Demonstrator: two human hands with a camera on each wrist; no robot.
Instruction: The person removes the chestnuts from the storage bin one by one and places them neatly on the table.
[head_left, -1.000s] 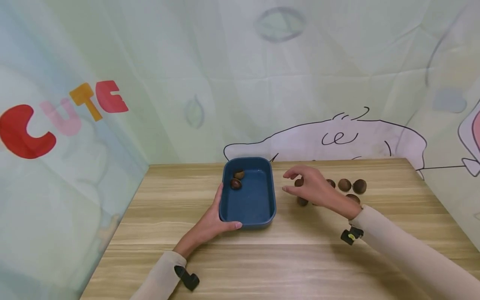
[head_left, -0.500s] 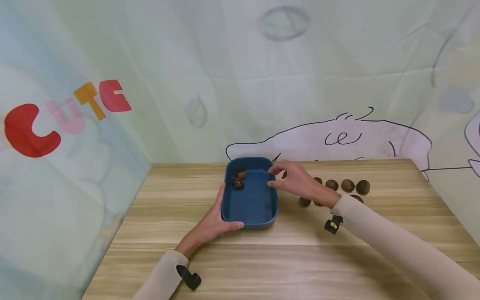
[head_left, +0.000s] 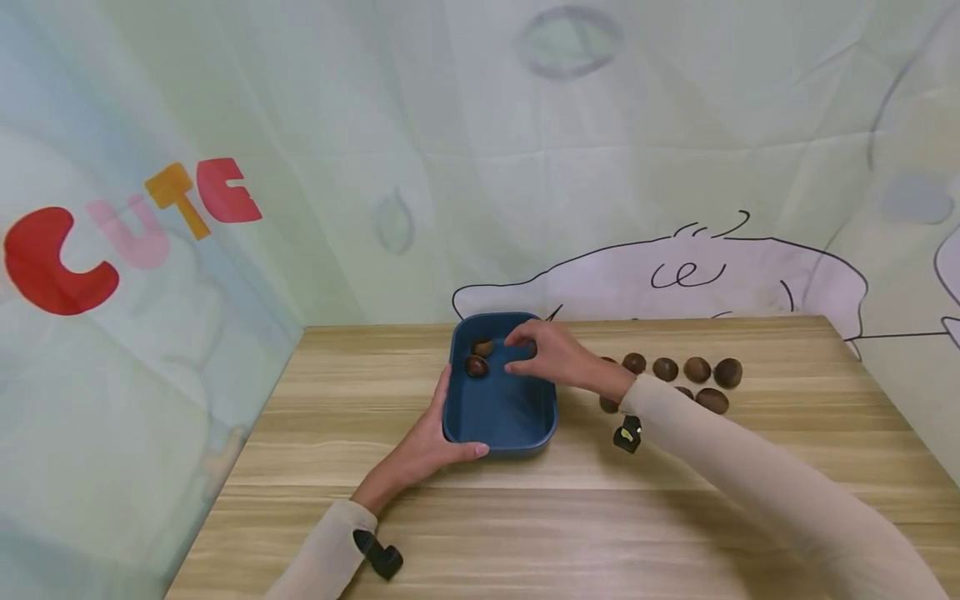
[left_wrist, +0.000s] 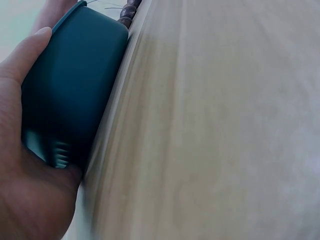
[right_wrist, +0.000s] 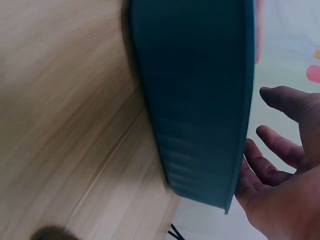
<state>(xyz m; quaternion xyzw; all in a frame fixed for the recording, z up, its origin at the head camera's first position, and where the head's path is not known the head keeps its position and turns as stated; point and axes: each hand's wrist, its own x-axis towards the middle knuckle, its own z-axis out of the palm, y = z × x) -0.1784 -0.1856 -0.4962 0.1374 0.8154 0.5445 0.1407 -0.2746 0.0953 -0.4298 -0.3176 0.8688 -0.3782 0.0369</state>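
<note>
My left hand (head_left: 423, 442) grips the near left corner of a deep blue rectangular tray (head_left: 498, 429), thumb along the front wall and fingers along the left side. Two glossy brown chestnuts (head_left: 476, 366) lie inside near the tray's left wall. My right hand (head_left: 555, 354) reaches over the right rim from the table, thumb and forefinger held apart above the tray. In the right wrist view its fingers (right_wrist: 282, 145) are spread beside the rim, with nothing visible between them. The wall of the tray (left_wrist: 75, 70) fills much of the left wrist view beside the left thumb.
Several more chestnuts (head_left: 697, 370) stand in two rows on the wooden table (head_left: 525, 533), right of the tray; the right forearm covers part of the front row. A printed curtain (head_left: 375, 167) hangs right behind the table's back edge and along its left side.
My right hand has moved left from above the chestnut rows to over the tray, uncovering more chestnuts. The left hand and the tray stay in place.
</note>
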